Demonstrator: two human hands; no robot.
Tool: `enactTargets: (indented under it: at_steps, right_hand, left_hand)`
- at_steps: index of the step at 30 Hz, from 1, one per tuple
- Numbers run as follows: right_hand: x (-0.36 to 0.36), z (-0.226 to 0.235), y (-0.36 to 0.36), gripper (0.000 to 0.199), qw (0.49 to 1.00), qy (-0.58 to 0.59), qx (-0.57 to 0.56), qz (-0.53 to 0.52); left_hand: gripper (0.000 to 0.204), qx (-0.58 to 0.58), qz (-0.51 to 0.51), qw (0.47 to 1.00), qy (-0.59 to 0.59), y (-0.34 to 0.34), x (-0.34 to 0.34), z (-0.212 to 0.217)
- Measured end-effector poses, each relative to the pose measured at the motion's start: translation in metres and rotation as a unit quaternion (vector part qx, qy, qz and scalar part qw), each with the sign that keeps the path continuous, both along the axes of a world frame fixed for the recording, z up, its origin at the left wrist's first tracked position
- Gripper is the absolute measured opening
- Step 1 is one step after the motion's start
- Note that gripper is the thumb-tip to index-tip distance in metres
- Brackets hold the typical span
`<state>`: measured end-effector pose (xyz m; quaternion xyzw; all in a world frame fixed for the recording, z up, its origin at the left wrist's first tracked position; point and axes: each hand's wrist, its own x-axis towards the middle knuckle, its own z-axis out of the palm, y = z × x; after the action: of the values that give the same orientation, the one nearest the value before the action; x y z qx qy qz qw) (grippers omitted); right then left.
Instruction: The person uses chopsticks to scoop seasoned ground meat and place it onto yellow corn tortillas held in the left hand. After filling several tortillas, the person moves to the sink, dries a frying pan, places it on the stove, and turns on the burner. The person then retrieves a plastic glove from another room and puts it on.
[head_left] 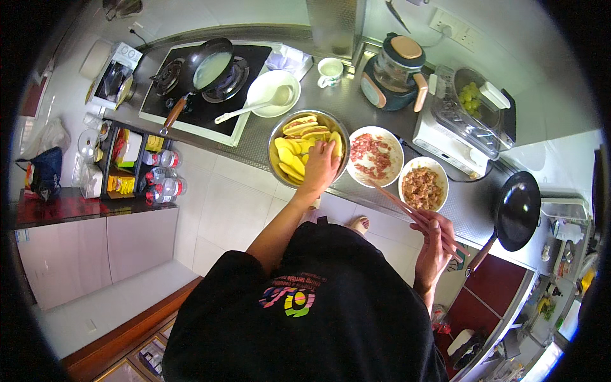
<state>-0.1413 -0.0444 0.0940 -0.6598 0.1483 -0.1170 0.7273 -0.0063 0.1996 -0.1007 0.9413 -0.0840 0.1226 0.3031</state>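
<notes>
My left hand point(323, 164) reaches into a metal bowl point(272, 153) of yellow slices point(291, 161) that look like potato. Its fingers are bent together around a slice near the bowl's right side; the fingertips are partly hidden. At the bowl's far side, some slices point(304, 125) have reddish meat between them. My right hand point(436, 245) is closed around a pair of wooden chopsticks point(407, 209), whose tips point toward a white bowl point(352, 167) with a thin spread of reddish minced meat point(374, 157). Beside it stands a second white bowl point(445, 180) full of browner meat pieces point(421, 188).
A wok point(219, 49) with pale liquid sits on the gas stove point(153, 102). Nearby are a white bowl with a ladle point(280, 96), a mug point(330, 71), a kettle-like appliance point(394, 70) and a white steamer point(455, 140). A black pan point(519, 210) rests at the right, its handle jutting out.
</notes>
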Motion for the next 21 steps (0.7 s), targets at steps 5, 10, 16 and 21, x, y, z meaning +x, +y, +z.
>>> enactTargets:
  at_steps: [5, 10, 16, 21]
  right_hand:
    - [0.003, -0.001, 0.009, 0.025, 1.000, 0.004, -0.006, 0.007]
    - [0.002, -0.005, 0.015, 0.024, 1.000, 0.004, -0.013, -0.001]
    - [0.004, -0.014, 0.038, 0.024, 0.999, 0.027, 0.021, -0.038]
    - [0.008, -0.023, 0.060, 0.023, 0.996, 0.035, 0.035, -0.072]
  left_hand:
    - [0.048, -0.004, -0.024, 0.999, 0.037, 0.005, 0.005, 0.009]
    - [0.033, 0.001, -0.137, 0.990, 0.036, 0.090, 0.026, 0.032]
    - [0.026, 0.327, -0.213, 0.921, 0.012, 0.147, 0.041, 0.040]
    - [0.018, 0.280, -0.250, 0.926, 0.042, 0.151, 0.042, 0.047]
